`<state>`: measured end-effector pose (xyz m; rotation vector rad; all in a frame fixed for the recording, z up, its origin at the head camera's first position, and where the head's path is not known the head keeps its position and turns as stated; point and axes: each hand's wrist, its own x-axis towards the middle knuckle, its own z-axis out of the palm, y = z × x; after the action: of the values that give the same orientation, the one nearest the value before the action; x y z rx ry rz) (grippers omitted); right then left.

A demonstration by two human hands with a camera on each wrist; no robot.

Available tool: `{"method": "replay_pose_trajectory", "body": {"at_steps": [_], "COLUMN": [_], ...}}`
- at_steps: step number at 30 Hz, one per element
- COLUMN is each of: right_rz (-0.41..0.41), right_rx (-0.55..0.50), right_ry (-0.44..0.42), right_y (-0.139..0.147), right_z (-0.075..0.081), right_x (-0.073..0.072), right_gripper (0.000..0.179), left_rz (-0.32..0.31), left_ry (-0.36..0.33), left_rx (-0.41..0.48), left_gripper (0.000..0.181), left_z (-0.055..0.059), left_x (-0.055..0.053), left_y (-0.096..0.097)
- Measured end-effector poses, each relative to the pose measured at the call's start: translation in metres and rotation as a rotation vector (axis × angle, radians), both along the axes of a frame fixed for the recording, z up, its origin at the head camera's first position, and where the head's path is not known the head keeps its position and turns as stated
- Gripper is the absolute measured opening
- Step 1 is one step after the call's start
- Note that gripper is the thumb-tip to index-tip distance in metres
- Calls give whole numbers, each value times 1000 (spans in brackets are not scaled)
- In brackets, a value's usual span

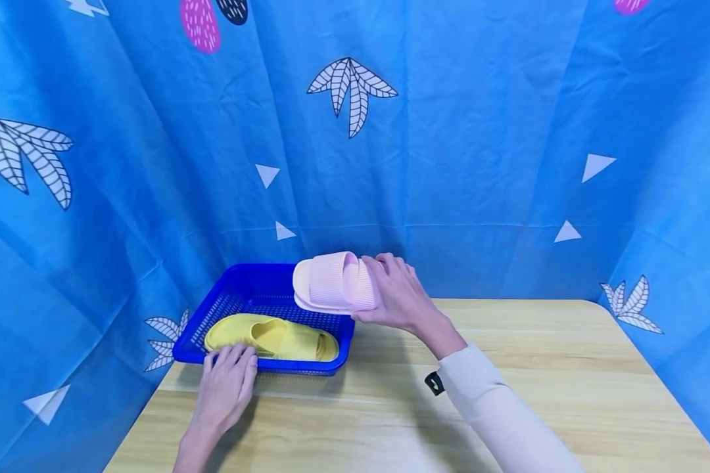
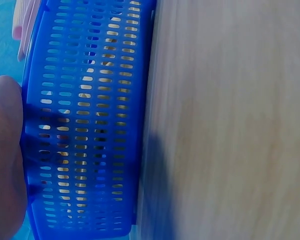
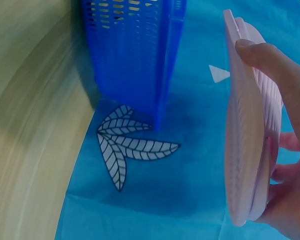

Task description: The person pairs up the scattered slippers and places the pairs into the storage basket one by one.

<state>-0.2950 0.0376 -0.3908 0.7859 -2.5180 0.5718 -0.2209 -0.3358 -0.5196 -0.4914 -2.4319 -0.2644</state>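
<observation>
My right hand (image 1: 393,295) holds pink ribbed slippers (image 1: 331,282) in the air, over the right side of a blue basket (image 1: 260,272). In the right wrist view, the thumb presses one side of the pink slippers (image 3: 245,135) and the fingers bend round the other. Two layers of sole show there, one against the other. A yellow slipper (image 1: 298,338) lies lengthwise in the basket, near its front wall; I cannot tell whether a second is tucked into it. With its fingers bent over the front rim, my left hand (image 1: 227,387) grips the basket, close to the yellow slipper.
The basket stands at the left back of a light wooden table (image 1: 538,374), its holed wall facing me. A blue patterned curtain (image 1: 479,131) hangs behind the table and along both sides.
</observation>
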Motion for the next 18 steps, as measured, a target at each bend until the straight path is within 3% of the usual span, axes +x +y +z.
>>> {"method": "replay_pose_trajectory", "body": {"at_steps": [7, 18], "right_rz": [-15, -47], "right_rx": [69, 150], "right_ry": [-31, -97], "right_y": [-23, -65], "right_z": [4, 11], "right_x": [-14, -36], "right_gripper": [104, 104], "left_rz": [21, 13], "left_ry": [-28, -13], "left_rx": [-4, -5], "left_gripper": [31, 28], "left_z": [-1, 1], "left_x": [1, 0], "left_y": [1, 2]}}
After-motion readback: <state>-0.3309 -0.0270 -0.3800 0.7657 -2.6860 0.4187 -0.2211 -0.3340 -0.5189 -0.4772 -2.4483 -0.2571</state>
